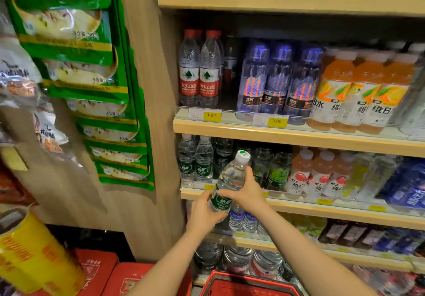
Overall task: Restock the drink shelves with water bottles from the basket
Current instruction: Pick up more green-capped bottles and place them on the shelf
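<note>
Both hands hold one water bottle in front of the shelf unit, tilted with its white and green cap toward the upper right. The left hand grips the lower part, fingers curled around the green label. The right hand grips the middle of the bottle from the right side. The bottle is in the air, just before the front edge of the green-label shelf, near its left end, where matching bottles stand at the left corner. One shelf higher, red-label bottles stand at the left end. The red basket shows at the bottom edge, below the forearms.
</note>
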### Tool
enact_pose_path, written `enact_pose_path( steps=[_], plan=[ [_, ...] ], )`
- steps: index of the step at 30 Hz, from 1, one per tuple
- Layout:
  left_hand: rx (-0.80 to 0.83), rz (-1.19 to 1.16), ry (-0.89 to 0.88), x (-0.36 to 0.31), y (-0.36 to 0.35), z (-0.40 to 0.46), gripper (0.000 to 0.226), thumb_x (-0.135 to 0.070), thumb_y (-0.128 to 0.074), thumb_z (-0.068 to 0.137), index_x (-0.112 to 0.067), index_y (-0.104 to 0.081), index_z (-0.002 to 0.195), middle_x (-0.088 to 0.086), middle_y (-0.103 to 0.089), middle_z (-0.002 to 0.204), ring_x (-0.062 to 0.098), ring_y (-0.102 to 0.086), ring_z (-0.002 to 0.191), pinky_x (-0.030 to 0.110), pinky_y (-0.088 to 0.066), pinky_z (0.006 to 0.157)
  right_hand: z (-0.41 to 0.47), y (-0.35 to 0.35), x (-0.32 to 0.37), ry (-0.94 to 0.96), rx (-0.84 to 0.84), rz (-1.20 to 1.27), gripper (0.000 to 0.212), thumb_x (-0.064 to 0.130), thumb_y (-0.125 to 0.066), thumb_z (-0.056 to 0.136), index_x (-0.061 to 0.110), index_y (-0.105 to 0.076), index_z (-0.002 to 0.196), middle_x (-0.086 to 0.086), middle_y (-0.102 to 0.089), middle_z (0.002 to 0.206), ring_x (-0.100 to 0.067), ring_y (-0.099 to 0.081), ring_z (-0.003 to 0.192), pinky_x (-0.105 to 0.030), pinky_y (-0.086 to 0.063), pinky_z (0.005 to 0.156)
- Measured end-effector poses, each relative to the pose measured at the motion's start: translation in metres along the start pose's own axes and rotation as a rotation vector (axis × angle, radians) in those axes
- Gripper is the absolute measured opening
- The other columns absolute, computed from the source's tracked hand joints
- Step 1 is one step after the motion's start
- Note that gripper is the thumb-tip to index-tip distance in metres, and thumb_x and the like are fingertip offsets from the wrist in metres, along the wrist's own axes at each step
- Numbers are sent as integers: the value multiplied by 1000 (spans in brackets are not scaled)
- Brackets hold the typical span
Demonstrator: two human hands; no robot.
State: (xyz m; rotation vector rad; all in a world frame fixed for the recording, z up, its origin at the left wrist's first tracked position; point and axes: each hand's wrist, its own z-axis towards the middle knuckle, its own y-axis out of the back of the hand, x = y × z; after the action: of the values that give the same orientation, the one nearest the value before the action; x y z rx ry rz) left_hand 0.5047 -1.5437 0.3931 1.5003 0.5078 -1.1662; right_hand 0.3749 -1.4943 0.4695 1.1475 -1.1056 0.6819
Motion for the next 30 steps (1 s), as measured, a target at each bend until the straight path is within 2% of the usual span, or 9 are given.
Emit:
enact_pose_path(
  steps=[4,7,10,15,18,21,23,26,30],
  plan=[
    [51,-63,-37,5,4,27,56,-22,-80,69,-32,-53,117,-14,-60,110,1,-56,104,22,-44,88,26,-2,4,37,-98,-74,74,25,-81,69,17,-36,127,9,-51,106,-9,-51,97,-22,-42,78],
    [40,72,-3,26,23,54,73,-27,-76,74,-16,-40,137,-7,-43,132,9,-39,126,29,-31,108,53,-2,7,109,-163,-67,67,21,-81,69,20,-39,121,8,-56,105,-10,-56,99,-25,-44,83],
    [53,179,34,55,33,75,63,-17,-67,80,-11,-40,136,4,-43,139,21,-36,133,28,-28,108,77,-6,3,165,-160,-88,60,16,-79,71,24,-38,113,7,-56,106,-9,-56,99,-24,-46,86],
    [134,359,7,102,22,96,70,-25,-62,83,-16,-30,144,6,-31,151,20,-25,140,38,-23,116,106,-31,-28,128,-209,-151,56,16,-78,73,23,-39,113,2,-55,111,-11,-53,104,-27,-46,90],
    [121,451,-36,114,17,100,73,-28,-62,80,-17,-29,144,5,-29,151,21,-26,140,39,-25,115,122,-43,-37,9,-257,-288,48,26,-77,74,15,-38,100,-1,-58,98,-18,-56,95,-28,-45,73],
    [101,508,-52,120,15,99,72,-29,-61,81,-17,-29,145,3,-27,151,22,-26,139,42,-24,115,139,-50,-39,-115,-286,-463,48,38,-75,74,13,-34,68,3,-42,59,-15,-45,55,-30,-33,47],
    [91,500,-61,122,14,98,72,-28,-61,81,-17,-30,144,3,-25,152,22,-25,140,41,-24,115,147,-55,-42,-148,-293,-531,56,41,-73,75,14,-30,54,-1,-34,48,-16,-36,44,-30,-29,44],
    [98,472,-45,123,11,95,70,-26,-61,82,-18,-30,144,0,-19,154,20,-21,141,39,-22,117,152,-61,-46,-154,-318,-534,54,40,-72,77,12,-31,55,0,-33,49,-17,-35,44,-27,-28,44],
    [123,436,-29,121,11,93,69,-27,-59,85,-18,-27,145,-1,-16,156,18,-17,143,37,-21,117,151,-62,-46,-177,-357,-543,45,45,-71,76,12,-41,81,2,-35,52,-15,-37,46,-25,-23,39]
  ],
)
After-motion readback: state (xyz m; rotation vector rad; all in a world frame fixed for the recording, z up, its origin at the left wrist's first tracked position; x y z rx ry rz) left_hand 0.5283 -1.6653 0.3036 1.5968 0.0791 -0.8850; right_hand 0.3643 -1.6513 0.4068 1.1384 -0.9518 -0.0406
